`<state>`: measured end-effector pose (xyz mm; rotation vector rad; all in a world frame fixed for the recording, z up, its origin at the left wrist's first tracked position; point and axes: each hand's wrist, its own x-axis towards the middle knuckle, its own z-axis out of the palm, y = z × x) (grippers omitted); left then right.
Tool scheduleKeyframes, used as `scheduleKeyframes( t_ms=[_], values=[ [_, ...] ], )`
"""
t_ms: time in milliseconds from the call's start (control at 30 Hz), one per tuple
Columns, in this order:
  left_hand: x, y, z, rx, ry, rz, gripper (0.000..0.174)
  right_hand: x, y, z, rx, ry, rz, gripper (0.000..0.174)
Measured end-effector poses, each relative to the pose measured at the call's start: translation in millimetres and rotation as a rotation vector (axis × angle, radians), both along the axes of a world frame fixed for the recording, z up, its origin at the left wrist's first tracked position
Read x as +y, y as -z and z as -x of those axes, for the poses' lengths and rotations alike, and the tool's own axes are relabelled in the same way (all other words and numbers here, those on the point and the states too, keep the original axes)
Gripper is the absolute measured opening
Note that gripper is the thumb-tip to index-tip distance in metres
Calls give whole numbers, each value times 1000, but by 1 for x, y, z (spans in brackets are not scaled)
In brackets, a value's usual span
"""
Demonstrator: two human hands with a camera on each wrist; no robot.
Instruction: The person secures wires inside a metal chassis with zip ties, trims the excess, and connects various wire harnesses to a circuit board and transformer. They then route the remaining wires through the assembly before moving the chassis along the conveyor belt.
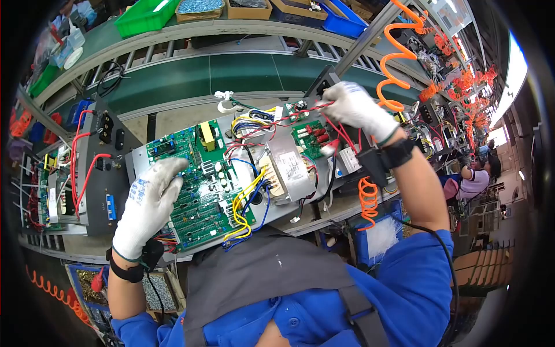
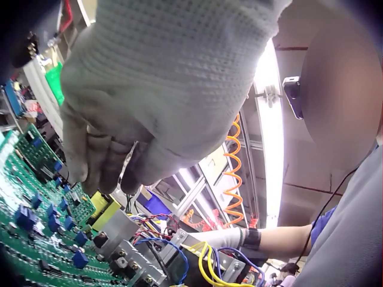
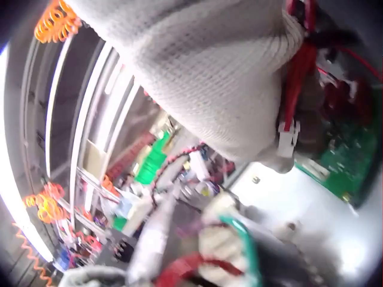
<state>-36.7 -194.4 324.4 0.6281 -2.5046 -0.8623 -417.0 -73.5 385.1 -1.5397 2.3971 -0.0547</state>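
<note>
My gloved left hand [image 1: 151, 199] hovers over the left part of a large green circuit board [image 1: 199, 218], thumb and fingers loosely bent and apart. In the left wrist view its fingertips hang above the board's blue components [image 2: 25, 216]. My gloved right hand [image 1: 354, 110] grips red wires [image 1: 342, 132] above a small green board [image 1: 306, 140]. The right wrist view shows a white connector [image 3: 288, 139] on red wire beside the fingers. A twisted red and black wire [image 1: 300, 113] runs left from this hand. Between the hands sits a transformer [image 1: 293, 169] with yellow and blue leads [image 1: 250, 199].
A dark metal panel [image 1: 99, 188] with red cables stands at the left. Behind the work runs a green conveyor [image 1: 231, 72], with a green bin [image 1: 145, 18] and a blue bin [image 1: 342, 20] beyond it. An orange coiled hose [image 1: 399, 58] hangs at the right.
</note>
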Motion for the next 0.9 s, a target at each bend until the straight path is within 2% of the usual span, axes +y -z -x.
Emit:
scheduleKeyframes(
  t_ms=[33, 100, 133, 233, 267, 300, 400, 467, 500, 567, 633, 667, 700, 767, 833, 900],
  values=[
    [0, -2, 3, 45, -18, 28, 27, 2, -29, -23, 73, 107, -11, 24],
    [1, -11, 21, 96, -52, 19, 30, 11, -20, -13, 186, -152, 378, 25],
    [2, -20, 33, 157, -9, 11, 32, 11, -14, -17, 152, -160, 499, 31],
    [8, -27, 74, 279, 99, 47, 38, 6, -8, -49, -265, -174, 658, 27],
    [9, -27, 88, 262, 147, 38, 41, 5, -12, -65, -427, -144, 633, 28],
    [11, -17, 103, 314, 139, 170, 40, 5, -13, -68, -803, -156, 557, 36],
    [17, -15, 130, 176, 211, -87, 36, 10, -24, -80, -1362, -291, 618, 52],
    [25, -27, 132, 57, 240, -194, 33, 13, -31, -86, -1543, -174, 703, 45],
    [24, -13, 137, 131, 256, -85, 31, 15, -34, -84, -1613, -125, 713, 43],
    [26, -14, 135, 62, 235, -195, 31, 15, -31, -84, -1528, -100, 777, 43],
    [20, -9, 130, 9, 285, -120, 33, 8, -26, -78, -1469, -103, 911, 46],
    [10, 18, 132, 119, 308, 103, 41, 0, -25, -69, -1469, -86, 940, 41],
    [11, 12, 126, 43, 308, -21, 49, -6, -27, -63, -1497, -80, 969, 32],
    [10, -1, 119, -165, 309, -175, 54, -25, -25, -48, -1558, -68, 1002, 26],
    [8, 5, 113, -199, 357, -124, 57, -38, -23, -36, -1591, -129, 898, 24],
    [9, 19, 104, -101, 341, 71, 56, -44, -25, -36, -1543, -57, 834, 17]
  ],
)
